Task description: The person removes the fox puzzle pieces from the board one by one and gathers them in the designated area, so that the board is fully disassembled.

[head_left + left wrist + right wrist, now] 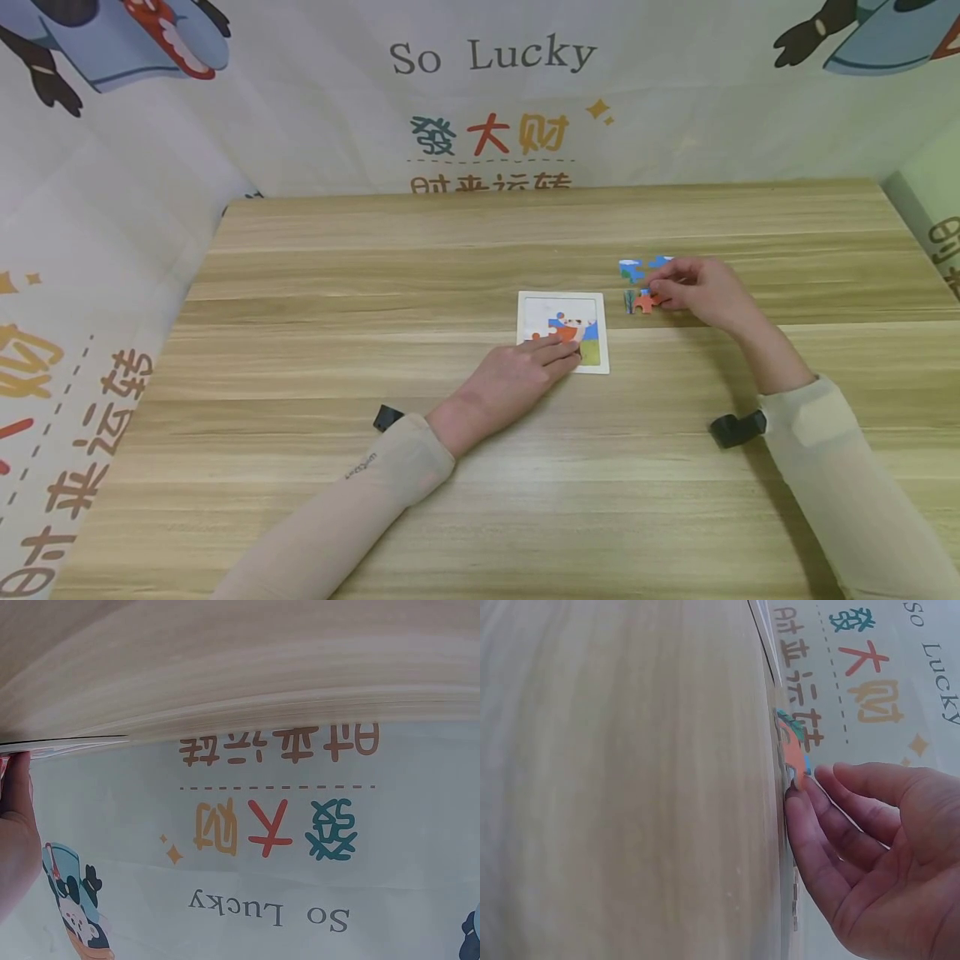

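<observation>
Hidden bits: in our left wrist view only a sliver of the left hand shows, so the head view has to tell us more.
Puzzle tray: square white frame mid-table, partly filled toward 5 o'clock, rest bare.
Left hand: fingers flat, pressing the tray's near edge.
Right hand: at 2 o'clock of the tray, fingertips pinching an orange piece.
Loose pieces: blue ones just beyond, partly covered.
</observation>
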Demonstrator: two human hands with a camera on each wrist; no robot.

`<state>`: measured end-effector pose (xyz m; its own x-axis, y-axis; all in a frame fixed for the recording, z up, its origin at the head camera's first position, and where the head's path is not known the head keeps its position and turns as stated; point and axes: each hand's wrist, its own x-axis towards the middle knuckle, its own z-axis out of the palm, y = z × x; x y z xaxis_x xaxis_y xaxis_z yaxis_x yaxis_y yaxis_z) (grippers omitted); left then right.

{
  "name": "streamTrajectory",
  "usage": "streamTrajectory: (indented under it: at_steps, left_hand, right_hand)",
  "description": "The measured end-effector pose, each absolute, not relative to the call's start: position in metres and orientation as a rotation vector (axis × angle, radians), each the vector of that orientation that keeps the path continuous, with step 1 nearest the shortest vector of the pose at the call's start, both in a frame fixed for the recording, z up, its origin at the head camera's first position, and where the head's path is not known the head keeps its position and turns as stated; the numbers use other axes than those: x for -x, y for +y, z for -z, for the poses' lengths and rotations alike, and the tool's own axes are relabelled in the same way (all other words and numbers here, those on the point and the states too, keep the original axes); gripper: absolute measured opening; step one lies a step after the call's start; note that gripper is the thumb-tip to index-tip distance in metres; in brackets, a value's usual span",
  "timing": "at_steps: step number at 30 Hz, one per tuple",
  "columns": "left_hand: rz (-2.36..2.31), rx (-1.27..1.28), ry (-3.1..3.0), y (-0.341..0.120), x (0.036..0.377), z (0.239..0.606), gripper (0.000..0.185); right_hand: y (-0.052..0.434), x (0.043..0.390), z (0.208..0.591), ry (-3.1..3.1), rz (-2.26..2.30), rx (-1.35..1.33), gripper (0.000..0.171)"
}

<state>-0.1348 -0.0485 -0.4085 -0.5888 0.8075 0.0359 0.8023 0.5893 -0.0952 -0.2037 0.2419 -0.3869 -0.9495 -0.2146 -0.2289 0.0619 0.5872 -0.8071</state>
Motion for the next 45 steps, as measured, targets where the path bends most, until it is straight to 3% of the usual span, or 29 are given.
streamTrajectory:
  at_steps: [18, 45]
  left_hand:
    - [-0.103, 1.388, -2.722, -0.049, 0.135, 0.41, 0.045]
    - [-0.127, 1.373, -2.696, -0.05, 0.135, 0.411, 0.044]
  right_hand:
    - [0.238, 0.203, 0.384, 2.662, 1.357, 0.158, 0.033]
    - [0.194, 0.207, 0.384, 2.623, 1.313, 0.31, 0.027]
